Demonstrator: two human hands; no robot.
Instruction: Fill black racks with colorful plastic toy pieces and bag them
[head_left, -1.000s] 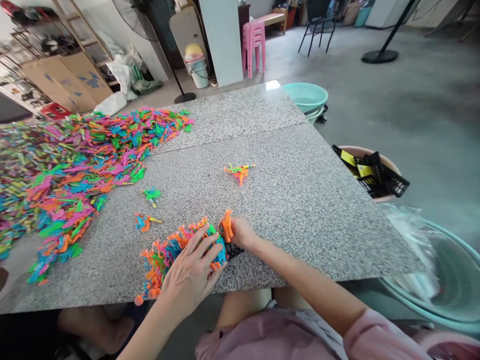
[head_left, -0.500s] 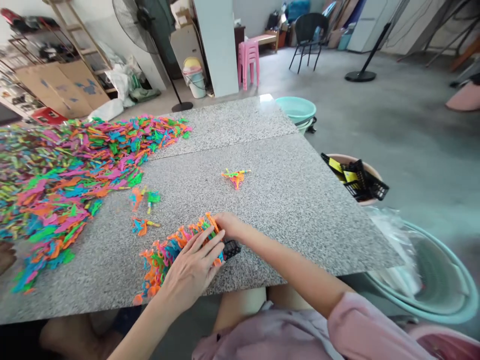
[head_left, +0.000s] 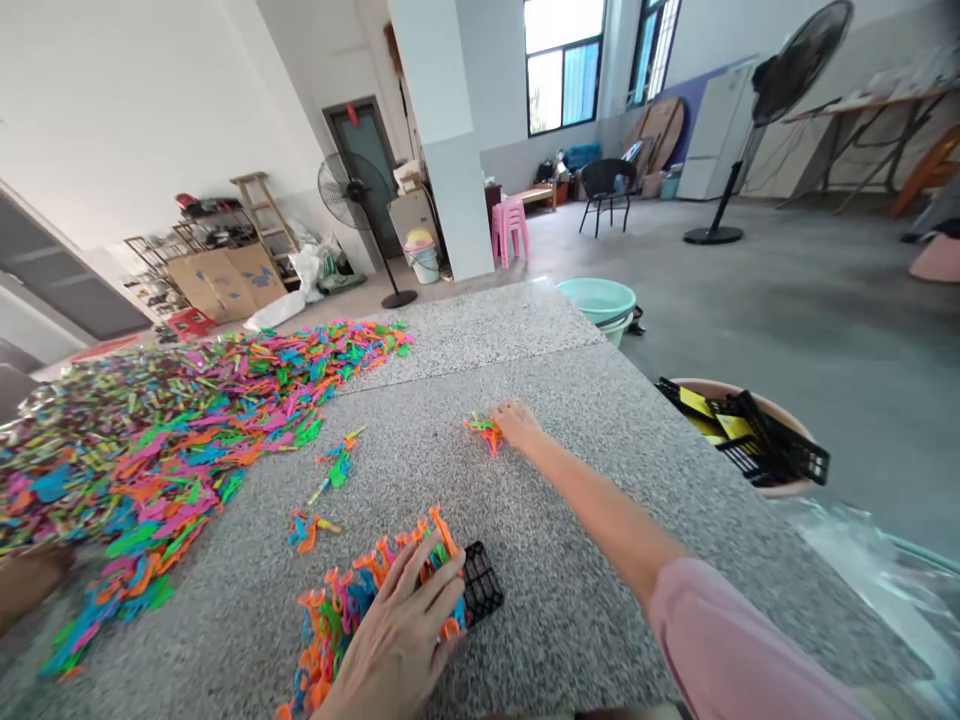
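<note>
A left hand [head_left: 409, 630] lies across a tightly packed row of bright plastic pieces [head_left: 349, 595], fingers extended and slightly parted, seemingly to keep the row from toppling; whether they grip is unclear. Black latticework [head_left: 482, 582] shows at the row's right end. The right hand [head_left: 519, 425] reaches far across the speckled table [head_left: 600, 530], touching or just beside a small multicoloured cluster [head_left: 482, 430]; its fingertips are hidden, so I cannot tell if they hold it. Bare tabletop separates cluster from row, leaving room between them. The row sits by the near edge; a large heap [head_left: 202, 420] bounds the left.
</note>
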